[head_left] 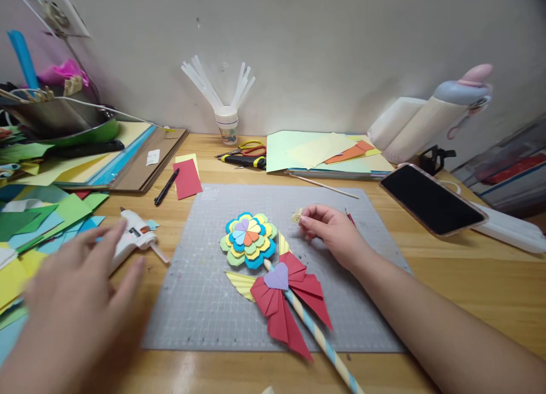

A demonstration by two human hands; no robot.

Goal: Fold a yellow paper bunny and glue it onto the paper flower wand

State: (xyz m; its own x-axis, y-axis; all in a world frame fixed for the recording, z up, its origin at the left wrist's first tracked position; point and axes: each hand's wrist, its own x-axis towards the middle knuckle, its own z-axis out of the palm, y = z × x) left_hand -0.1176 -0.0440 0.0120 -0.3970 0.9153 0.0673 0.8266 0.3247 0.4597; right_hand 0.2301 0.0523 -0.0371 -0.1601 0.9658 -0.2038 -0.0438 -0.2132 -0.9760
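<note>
Over the far part of the grey cutting mat [187, 309], your right hand [323, 226] has its grip closed on a small beige piece [296, 216], pinched between thumb and fingertips. Your left hand [79, 294], blurred, is at the left of the bench [205, 377] with its grip spread apart; the white glue gun [135, 228] lies by its fingers (whether they touch, you cannot tell from this view). Between your hands, a layered paper flower [247, 239] lies on the mat, a red folded bow [264, 297] just below it. A purple heart [277, 277] sits at the bow's centre, and a striped rod [318, 336] slants toward you past the mat's near edge.
</note>
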